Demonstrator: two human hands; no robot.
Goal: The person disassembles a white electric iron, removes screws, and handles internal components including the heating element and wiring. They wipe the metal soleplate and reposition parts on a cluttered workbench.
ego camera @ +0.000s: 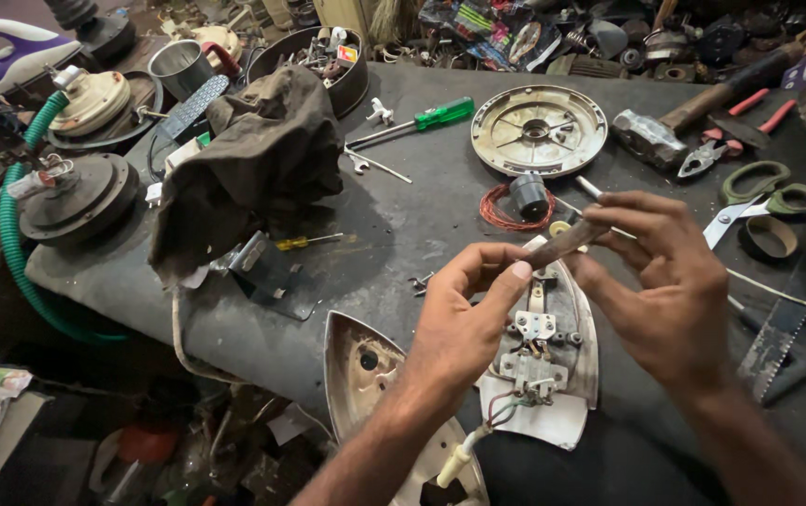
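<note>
- The left hand [464, 323] and the right hand [661, 281] meet over an opened electric iron base [553, 375] near the front edge of the dark workbench [403, 234].
- Both hands are closed in a pinch on 1 small brownish strip [567, 242]: the left thumb and forefinger hold its lower end, the right fingers curl around its upper end. The strip is tilted, above the base and clear of it.
- The iron base lies flat with its inner side up, showing metal terminals and red and dark wires; a white cord sleeve [459, 459] leaves it at the near end.
- Just left of the base, partly under the left forearm, lies the iron's pointed cream shell [365, 365], hollow side up.
- Farther back, a coil of red wire [501, 208] sits beside a small dark cylinder [529, 195].
- To the left lie a small yellow-handled screwdriver [307, 242] and a crumpled dark cloth [253, 159].
- Beyond these lie a green-handled screwdriver [422, 120] and a round metal plate [539, 129].
- At the right are a hammer [694, 117], red-handled pliers [736, 136] and green-handled scissors [750, 192].
- At the far left a green ribbed hose [14, 225] curves past round motor parts.
</note>
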